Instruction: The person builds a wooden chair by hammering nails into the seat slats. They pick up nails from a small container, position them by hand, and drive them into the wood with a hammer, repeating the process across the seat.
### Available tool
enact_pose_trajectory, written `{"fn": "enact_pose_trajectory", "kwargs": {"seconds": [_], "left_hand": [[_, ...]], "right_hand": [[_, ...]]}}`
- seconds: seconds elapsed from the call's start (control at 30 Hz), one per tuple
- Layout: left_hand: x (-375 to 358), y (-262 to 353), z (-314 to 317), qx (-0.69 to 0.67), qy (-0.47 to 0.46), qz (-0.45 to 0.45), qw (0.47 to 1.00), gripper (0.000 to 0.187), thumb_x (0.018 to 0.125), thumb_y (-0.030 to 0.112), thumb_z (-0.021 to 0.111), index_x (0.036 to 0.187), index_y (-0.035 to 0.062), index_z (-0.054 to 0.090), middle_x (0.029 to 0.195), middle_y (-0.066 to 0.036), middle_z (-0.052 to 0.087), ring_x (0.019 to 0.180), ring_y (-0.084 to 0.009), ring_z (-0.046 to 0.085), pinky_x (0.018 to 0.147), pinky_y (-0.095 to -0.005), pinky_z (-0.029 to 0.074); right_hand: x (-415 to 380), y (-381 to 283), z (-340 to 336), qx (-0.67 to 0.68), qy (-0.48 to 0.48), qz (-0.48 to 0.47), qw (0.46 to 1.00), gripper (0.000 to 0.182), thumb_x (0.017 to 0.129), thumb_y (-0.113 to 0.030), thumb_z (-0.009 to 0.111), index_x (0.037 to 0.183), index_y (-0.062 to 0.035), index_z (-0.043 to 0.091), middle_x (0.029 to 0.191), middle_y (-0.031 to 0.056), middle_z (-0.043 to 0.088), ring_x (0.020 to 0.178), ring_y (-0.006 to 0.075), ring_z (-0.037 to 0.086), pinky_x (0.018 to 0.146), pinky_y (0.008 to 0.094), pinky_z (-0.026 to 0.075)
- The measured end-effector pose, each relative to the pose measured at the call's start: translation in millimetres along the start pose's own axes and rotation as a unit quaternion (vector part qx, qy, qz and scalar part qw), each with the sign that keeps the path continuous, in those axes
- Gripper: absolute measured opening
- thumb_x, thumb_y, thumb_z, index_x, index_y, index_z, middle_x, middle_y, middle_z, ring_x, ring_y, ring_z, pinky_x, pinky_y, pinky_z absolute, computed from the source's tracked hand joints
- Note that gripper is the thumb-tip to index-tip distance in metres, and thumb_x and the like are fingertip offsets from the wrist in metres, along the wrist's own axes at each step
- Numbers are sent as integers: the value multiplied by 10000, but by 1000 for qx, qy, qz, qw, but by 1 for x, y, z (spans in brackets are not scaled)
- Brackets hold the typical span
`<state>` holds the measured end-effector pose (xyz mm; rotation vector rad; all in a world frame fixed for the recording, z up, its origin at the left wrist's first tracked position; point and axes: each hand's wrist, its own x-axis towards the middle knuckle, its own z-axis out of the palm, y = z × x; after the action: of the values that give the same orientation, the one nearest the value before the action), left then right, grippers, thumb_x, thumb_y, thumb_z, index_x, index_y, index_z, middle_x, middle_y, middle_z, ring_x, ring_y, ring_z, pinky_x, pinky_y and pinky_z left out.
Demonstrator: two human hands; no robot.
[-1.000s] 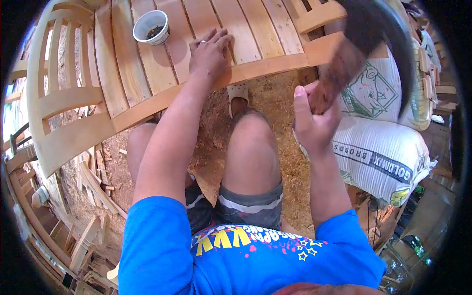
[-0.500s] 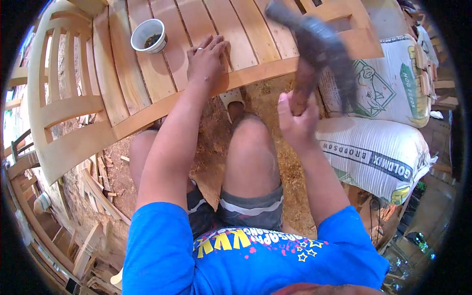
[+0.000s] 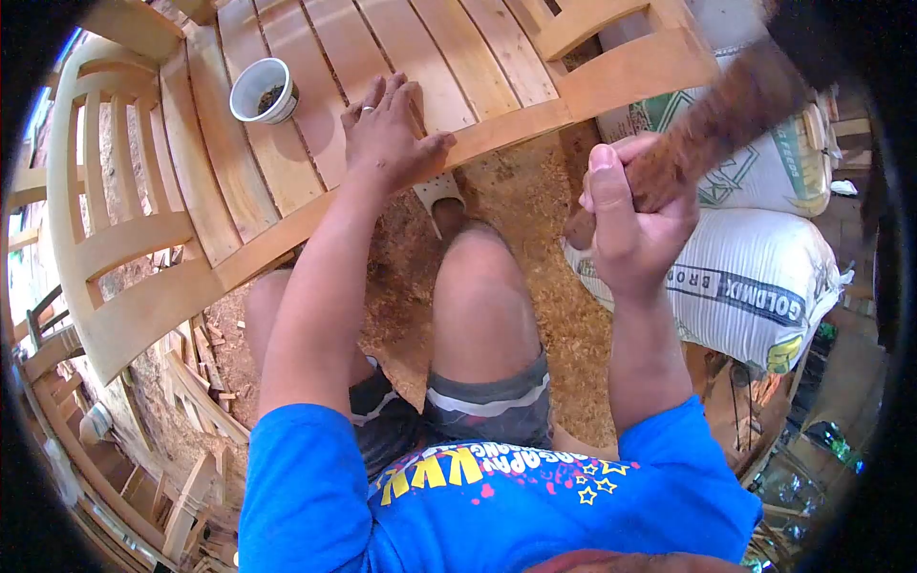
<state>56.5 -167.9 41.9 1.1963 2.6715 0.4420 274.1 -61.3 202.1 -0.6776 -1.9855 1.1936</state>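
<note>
My left hand (image 3: pixel 387 138) lies on the slatted wooden bench (image 3: pixel 310 205) near its front edge, fingers stretched forward and thumb out to the side. A ring is on one finger. My right hand (image 3: pixel 640 215) grips a hammer by its brown wooden handle (image 3: pixel 721 129). The hammer is raised to the right of the bench, and its dark head (image 3: pixel 812 38) blurs into the upper right corner. A white cup (image 3: pixel 264 91) with small dark bits inside stands on the slats, left of my left hand.
Two stacked printed sacks, the lower one white (image 3: pixel 755 282), are at the right of the bench. The bench's slatted armrest (image 3: pixel 124 229) rises at the left. Wood offcuts (image 3: pixel 205 382) lie on the sawdust-covered ground (image 3: pixel 568 344). My knees are below the bench edge.
My right hand has lifted the hammer up and to the right, towards the camera. My left hand stays on the bench, its thumb now more spread. The view has shifted slightly.
</note>
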Motion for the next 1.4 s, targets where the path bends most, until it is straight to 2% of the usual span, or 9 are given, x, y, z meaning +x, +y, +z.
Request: {"fn": "enact_pose_trajectory", "kwargs": {"seconds": [0.1, 0.27, 0.53, 0.67, 0.77, 0.9, 1.23, 1.33, 1.4], "left_hand": [[3, -5, 10, 2, 16, 1, 1000, 908, 841, 648, 687, 1545, 126, 450, 1684, -70, 346, 1585, -263, 247, 1244, -479, 187], [8, -6, 13, -15, -3, -7, 1000, 893, 855, 645, 675, 1544, 124, 450, 1693, -54, 333, 1591, -253, 230, 1239, -460, 168], [15, -21, 41, 45, 31, -3, 998, 635, 1015, 572, 479, 1541, 220, 442, 1703, -12, 318, 1594, -220, 225, 1226, -490, 183], [17, -28, 59, 79, 70, -2, 994, 533, 1058, 523, 406, 1511, 249, 475, 1692, 14, 344, 1581, -186, 259, 1194, -489, 203], [22, -23, 54, 93, 84, 3, 992, 525, 1058, 513, 409, 1513, 260, 473, 1686, 24, 354, 1575, -180, 276, 1188, -491, 212], [18, -26, 58, 82, 69, -4, 994, 543, 1051, 505, 417, 1534, 261, 455, 1680, 29, 363, 1575, -177, 273, 1187, -502, 226], [-1, -2, 66, 49, 43, 35, 997, 627, 1029, 493, 431, 1595, 224, 405, 1695, -30, 334, 1563, -276, 299, 1230, -620, 128], [-39, 28, 60, 88, 20, 100, 991, 668, 1033, 513, 459, 1615, 198, 366, 1697, -37, 320, 1560, -283, 297, 1214, -628, 186], [-45, 32, 59, 90, 11, 128, 988, 707, 1010, 536, 499, 1622, 211, 357, 1704, -29, 304, 1577, -289, 251, 1220, -643, 193]], "right_hand": [[-27, 71, 11, -14, 22, -24, 999, 167, 929, -127, 713, 940, -3, 601, 784, 131, 671, 706, 220, 672, 650, 397, 514], [-44, 106, 17, -317, -218, 243, 890, 241, 897, -160, 703, 1027, 22, 612, 877, 299, 680, 865, 500, 678, 757, 534, 534], [-23, 49, 11, -81, -67, 60, 993, 234, 904, -117, 713, 1075, -1, 604, 843, 197, 728, 784, 380, 740, 691, 475, 552], [-52, 126, 15, -294, -161, 194, 922, 255, 903, -158, 699, 1024, 43, 598, 869, 264, 690, 838, 453, 682, 764, 474, 541], [-38, 104, 16, -300, -173, 235, 908, 294, 912, -196, 660, 1111, 13, 603, 931, 273, 718, 927, 499, 693, 859, 576, 538], [-26, 69, 9, -167, -67, 76, 981, 222, 914, -144, 678, 1056, 11, 605, 848, 226, 700, 809, 424, 712, 747, 494, 546], [-38, 108, 17, -277, -206, 251, 904, 254, 865, -173, 651, 1002, 39, 625, 938, 314, 686, 927, 507, 669, 857, 553, 532], [-19, 78, 23, -233, -200, 244, 920, 296, 841, -194, 682, 983, 57, 612, 929, 298, 686, 918, 472, 684, 862, 531, 536], [-10, 66, 34, -88, -190, 255, 944, 274, 881, -199, 699, 1008, 7, 571, 816, 176, 647, 692, 305, 638, 669, 428, 537]]}}
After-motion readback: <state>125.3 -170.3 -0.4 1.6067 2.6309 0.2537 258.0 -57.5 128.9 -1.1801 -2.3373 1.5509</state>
